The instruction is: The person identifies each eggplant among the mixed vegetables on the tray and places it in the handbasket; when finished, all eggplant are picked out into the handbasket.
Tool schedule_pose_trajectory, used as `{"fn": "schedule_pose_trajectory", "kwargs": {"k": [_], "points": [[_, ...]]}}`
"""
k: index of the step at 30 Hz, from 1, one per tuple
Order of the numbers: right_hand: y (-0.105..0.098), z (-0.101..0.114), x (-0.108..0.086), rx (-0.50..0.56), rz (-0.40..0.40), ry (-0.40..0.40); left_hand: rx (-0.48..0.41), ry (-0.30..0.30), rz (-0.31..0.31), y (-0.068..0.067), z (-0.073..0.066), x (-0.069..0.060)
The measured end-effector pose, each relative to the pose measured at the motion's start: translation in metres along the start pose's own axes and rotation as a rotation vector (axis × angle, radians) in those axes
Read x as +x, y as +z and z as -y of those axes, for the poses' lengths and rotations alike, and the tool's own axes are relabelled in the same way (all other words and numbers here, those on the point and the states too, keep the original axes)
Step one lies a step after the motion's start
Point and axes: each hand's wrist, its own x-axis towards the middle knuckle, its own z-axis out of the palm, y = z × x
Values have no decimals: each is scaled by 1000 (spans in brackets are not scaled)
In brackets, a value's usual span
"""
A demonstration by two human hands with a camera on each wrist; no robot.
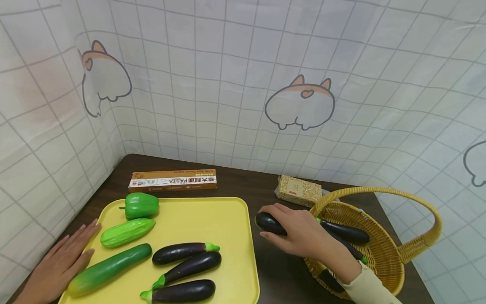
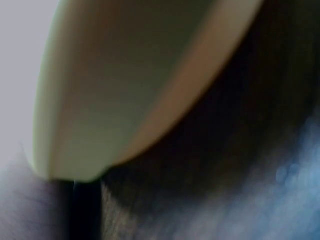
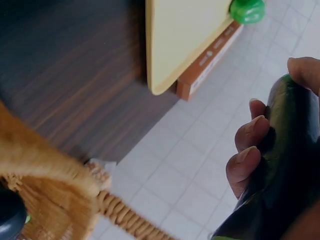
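Observation:
In the head view my right hand point(image 1: 288, 228) grips a dark eggplant point(image 1: 269, 223) above the table, between the tray and the wicker basket point(image 1: 392, 270). The right wrist view shows its fingers curled round this eggplant point(image 3: 292, 135). My left hand point(image 1: 62, 264) lies with fingers extended on the left edge of the yellow tray point(image 1: 228, 215). Near it on the tray are a green bell pepper point(image 1: 141, 206), a light green ridged gourd point(image 1: 128, 232) and a long green zucchini point(image 1: 110, 270). Three eggplants point(image 1: 187, 266) lie right of these. The left wrist view is too blurred to show the hand.
More eggplants point(image 1: 347, 233) lie in the basket, whose tall handle point(image 1: 383, 192) arches over it. Behind the tray lies a pasta box point(image 1: 172, 180). A bag of grain point(image 1: 298, 191) sits at the back, near the basket. A grid-patterned cloth point(image 1: 212, 84) surrounds the dark table.

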Motion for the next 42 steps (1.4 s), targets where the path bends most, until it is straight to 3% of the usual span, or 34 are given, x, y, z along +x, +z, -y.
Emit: {"fn": "schedule_pose_trajectory", "kwargs": {"k": [10,24,42], "points": [[-10,-12,-25,-8,-66,57,6,21,-17,-1,0,-1],[-19,-27,-48,-37,-68,103,-47,-4,20,-1,-1,-1],[-28,-42,-86,36,-147,76,-19,-6,-2,3,1,-2]]}}
